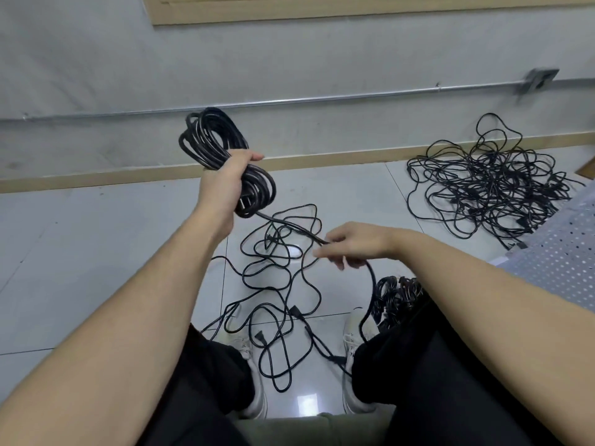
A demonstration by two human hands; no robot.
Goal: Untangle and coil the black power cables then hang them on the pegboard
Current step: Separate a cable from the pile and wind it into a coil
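The left hand [225,178] is raised, fingers and thumb curled tight round a thick coil of black cable [222,156], many loops gathered into one bundle, with a plug [242,204] showing just under the palm. One strand [289,224] leaves the bottom of that coil and runs down and across to the right hand [351,246], which pinches it between thumb and fingertips, the other fingers loosely curled over it. Past that hand the same cable drops in a curve towards the person's right knee.

Below both hands, on the pale tiled floor [96,239], lies a loose tangle of black cable [277,284], spread between the two light shoes [354,342]; I can count at least three plugs in it. Just beside the right knee sits a smaller dark bunch of cable [394,294], partly hidden by the trouser leg.

Well apart, over by the skirting, lies one large knotted heap of black cables [489,185], too snarled to count. A white perforated pegboard [553,255] lies at the right edge, near that heap. A metal conduit pipe [322,98] runs along the wall to one grey socket box [541,78].
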